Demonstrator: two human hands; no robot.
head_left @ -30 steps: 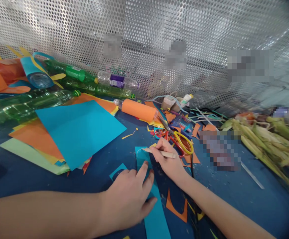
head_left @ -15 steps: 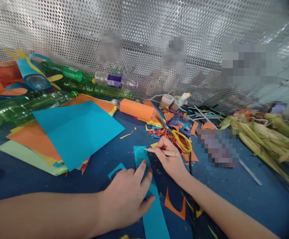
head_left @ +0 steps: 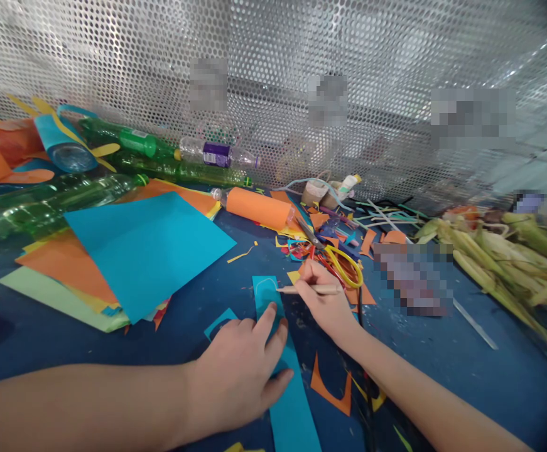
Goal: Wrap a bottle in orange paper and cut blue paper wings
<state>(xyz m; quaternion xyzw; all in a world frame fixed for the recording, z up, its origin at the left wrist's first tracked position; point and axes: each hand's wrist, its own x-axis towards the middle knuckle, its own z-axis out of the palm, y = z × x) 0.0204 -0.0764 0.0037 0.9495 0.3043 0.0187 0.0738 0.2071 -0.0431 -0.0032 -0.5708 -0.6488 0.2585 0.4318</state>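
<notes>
A long blue paper strip [head_left: 294, 398] lies on the dark blue table, with a pale curved line drawn near its far end. My left hand [head_left: 245, 367] rests on the strip with its fingers spread, pressing it flat. In my right hand [head_left: 323, 301] is a thin light-coloured pencil [head_left: 318, 289], pinched, its tip at the strip's right edge beside the curve. A blue paper offcut [head_left: 226, 317] lies partly under my left hand. Beyond my right hand are scissors with yellow handles [head_left: 347, 267].
Stacked coloured sheets [head_left: 151, 251] lie at left, with green bottles [head_left: 61, 201] behind. An orange-wrapped bottle [head_left: 260, 207], paper scraps and two small pots [head_left: 314, 191] stand or lie ahead. Corn husks [head_left: 503, 257] are at right, and an orange offcut [head_left: 332, 395] is nearer.
The pencil tip has moved a little right and towards me, and the drawn curve now reaches further down at its right side. My left hand has stayed in place.
</notes>
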